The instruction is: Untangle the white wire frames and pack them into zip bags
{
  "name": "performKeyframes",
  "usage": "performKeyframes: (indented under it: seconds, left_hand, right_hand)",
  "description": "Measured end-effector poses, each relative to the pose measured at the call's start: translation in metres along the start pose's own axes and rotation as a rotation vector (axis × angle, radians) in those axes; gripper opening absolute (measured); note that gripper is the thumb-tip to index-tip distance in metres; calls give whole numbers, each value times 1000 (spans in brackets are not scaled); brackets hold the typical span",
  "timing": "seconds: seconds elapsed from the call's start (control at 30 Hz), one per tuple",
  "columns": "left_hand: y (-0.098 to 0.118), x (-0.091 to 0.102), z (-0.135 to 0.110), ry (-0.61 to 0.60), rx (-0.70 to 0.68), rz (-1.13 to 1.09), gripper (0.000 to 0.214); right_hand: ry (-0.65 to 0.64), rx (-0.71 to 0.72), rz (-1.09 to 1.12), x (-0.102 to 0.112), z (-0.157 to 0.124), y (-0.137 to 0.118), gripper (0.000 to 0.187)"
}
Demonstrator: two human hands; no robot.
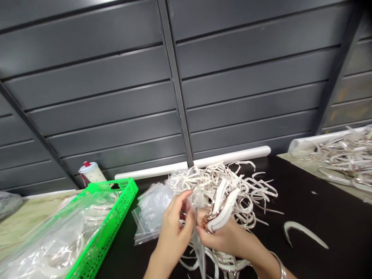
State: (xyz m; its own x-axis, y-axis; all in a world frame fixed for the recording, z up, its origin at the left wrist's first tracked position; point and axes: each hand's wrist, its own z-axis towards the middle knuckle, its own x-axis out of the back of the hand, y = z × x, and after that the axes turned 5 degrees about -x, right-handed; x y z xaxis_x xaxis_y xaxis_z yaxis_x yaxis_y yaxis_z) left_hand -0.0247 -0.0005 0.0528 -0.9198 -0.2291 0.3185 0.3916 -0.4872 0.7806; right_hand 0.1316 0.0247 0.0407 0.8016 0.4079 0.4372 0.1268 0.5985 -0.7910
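The left grip (174, 226) is pinching a clear plastic bag (195, 201) closed; the right grip (223, 236) is clamping curved white strips (220, 207) above a strip heap (244, 186) lying along the far edge of the dark tabletop (325, 205).

Dark grey metal panelling (107, 97) fills the far side of the room, its long horizontal sections divided by darker steel ribs (175, 77) that run at angles across it. A white plastic tube (232, 157) lies along the far edge of the black-topped desk (328, 201), and pale stone-patterned surfaces (29, 221) sit at the near left and far right under flat, even light.
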Motion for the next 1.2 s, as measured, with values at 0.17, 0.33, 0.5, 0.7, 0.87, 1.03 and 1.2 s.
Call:
performKeyframes:
  seconds: [0.17,0.33,0.5,0.7,0.87,1.03,1.2]
  left_hand:
    - [0,10,1,-34,-185,331,23]
    - [1,14,2,-140,-298,506,11]
    - [-7,8,-1,-8,-333,676,12]
    - [-12,0,-4,58,-414,728,12]
    - [-12,-7,-8,73,-491,744,10]
    - [1,-8,-13,119,-523,653,8]
    - [21,1,-24,201,-536,597,6]
  right_hand:
    - [80,38,-124,12,3,11,15]
    - [305,-34,-343,26,7,29,16]
    - [240,-132,36,19,5,20,20]
    - [362,-67,693,16,-4,-12,23]
    - [386,198,958,2,-19,-35,26]
    - [355,376,691,-16,-23,-31,23]
    - [237,314,159,-17,-14,-11,2]
